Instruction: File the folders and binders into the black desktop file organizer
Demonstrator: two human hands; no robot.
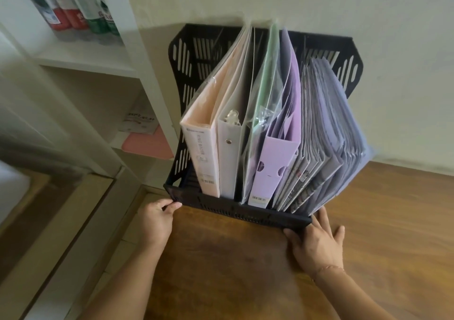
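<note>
The black desktop file organizer (235,211) stands on the wooden table against the wall. Inside it, from left to right, stand a peach binder (204,145), a white ring binder (231,157), a clear sleeve with a green sheet (264,81), a lilac folder (275,162) and a thick grey-blue expanding file (326,133) that bulges past the right side. My left hand (156,217) holds the organizer's front left corner with curled fingers. My right hand (318,242) lies with spread, straight fingers against the front right corner, under the expanding file.
A white shelf unit (98,59) stands at the left, with several bottles (73,7) on top and a pink folder (147,145) lower down. The brown tabletop (393,221) extends right and toward me. The table's left edge runs just beside my left hand.
</note>
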